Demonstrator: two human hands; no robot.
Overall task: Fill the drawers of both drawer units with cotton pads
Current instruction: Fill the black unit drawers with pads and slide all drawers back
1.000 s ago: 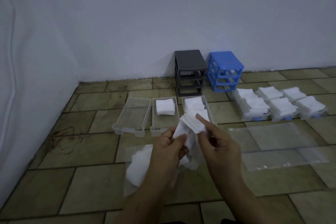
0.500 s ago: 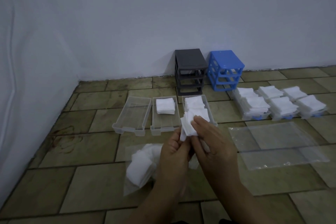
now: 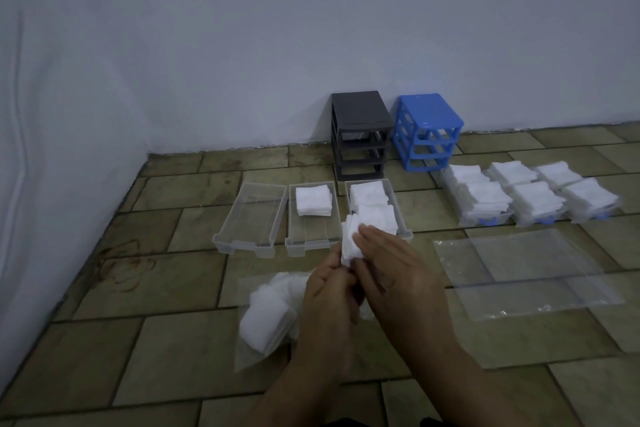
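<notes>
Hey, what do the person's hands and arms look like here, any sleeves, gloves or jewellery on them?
Both the left hand and the right hand are bare: no gloves, rings or watch show. The forearms are bare too, with no sleeve in view down to the picture's bottom edge.

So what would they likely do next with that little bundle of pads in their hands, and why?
Probably set the cotton pad stack, held by both the left hand and right hand, into the middle drawer: its front half looks bare, with one pile at the back.
</notes>
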